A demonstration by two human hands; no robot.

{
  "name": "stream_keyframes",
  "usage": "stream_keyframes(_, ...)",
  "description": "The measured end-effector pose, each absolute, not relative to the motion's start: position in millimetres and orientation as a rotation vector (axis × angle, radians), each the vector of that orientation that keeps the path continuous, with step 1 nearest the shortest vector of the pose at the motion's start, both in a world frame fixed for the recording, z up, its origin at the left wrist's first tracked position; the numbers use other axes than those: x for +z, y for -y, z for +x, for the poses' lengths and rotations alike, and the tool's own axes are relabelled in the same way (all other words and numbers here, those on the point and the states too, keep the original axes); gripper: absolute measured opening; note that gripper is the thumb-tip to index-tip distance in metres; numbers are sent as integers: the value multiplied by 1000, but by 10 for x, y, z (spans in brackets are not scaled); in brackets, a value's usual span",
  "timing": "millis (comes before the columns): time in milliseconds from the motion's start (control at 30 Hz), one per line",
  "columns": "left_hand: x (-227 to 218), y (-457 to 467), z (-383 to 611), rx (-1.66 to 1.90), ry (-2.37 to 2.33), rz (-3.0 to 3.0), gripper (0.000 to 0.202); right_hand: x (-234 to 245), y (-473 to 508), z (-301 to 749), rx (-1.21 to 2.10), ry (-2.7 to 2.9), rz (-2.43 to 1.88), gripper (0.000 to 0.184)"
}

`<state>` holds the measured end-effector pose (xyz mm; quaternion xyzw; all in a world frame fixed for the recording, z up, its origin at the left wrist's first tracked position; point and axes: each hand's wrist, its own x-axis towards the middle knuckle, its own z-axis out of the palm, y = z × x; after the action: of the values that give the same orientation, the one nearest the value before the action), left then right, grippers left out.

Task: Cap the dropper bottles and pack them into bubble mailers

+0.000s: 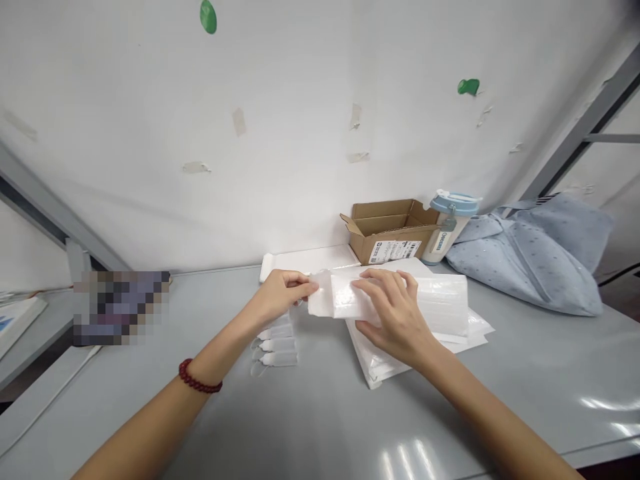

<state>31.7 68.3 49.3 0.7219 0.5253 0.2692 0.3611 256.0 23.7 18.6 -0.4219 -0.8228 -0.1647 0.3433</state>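
My left hand (281, 291) pinches the left end of a translucent white plastic packet (440, 300) that is held just above the grey table (320, 413). My right hand (393, 313) lies over the packet's middle, fingers curled around it. Beneath the packet lies a stack of flat white bags (380, 367). Just under my left hand, a few small white squeeze bottles (275, 347) lie in a row on the table. A red bead bracelet (197, 380) circles my left wrist.
An open cardboard box (390, 230) stands at the back against the white wall, with a blue-lidded cup (450, 227) beside it. A light blue fabric bag (535, 260) lies at the right. A white flat tray (305, 260) sits behind my hands.
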Motion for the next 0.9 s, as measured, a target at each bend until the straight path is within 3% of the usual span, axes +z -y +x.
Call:
stream_keyframes(233, 432, -810, 98, 589, -1542, 2166, 19, 203, -362, 2740, -385, 1964, -1174, 44)
stream_keyframes(467, 170, -870, 111, 480, -1633, 2426, 22, 157, -405, 2746, -343, 1989, -1208, 41)
stream_keyframes(900, 130, -865, 205, 454, -1562, 2460, 21, 129, -409, 2722, -357, 2065, -1202, 41)
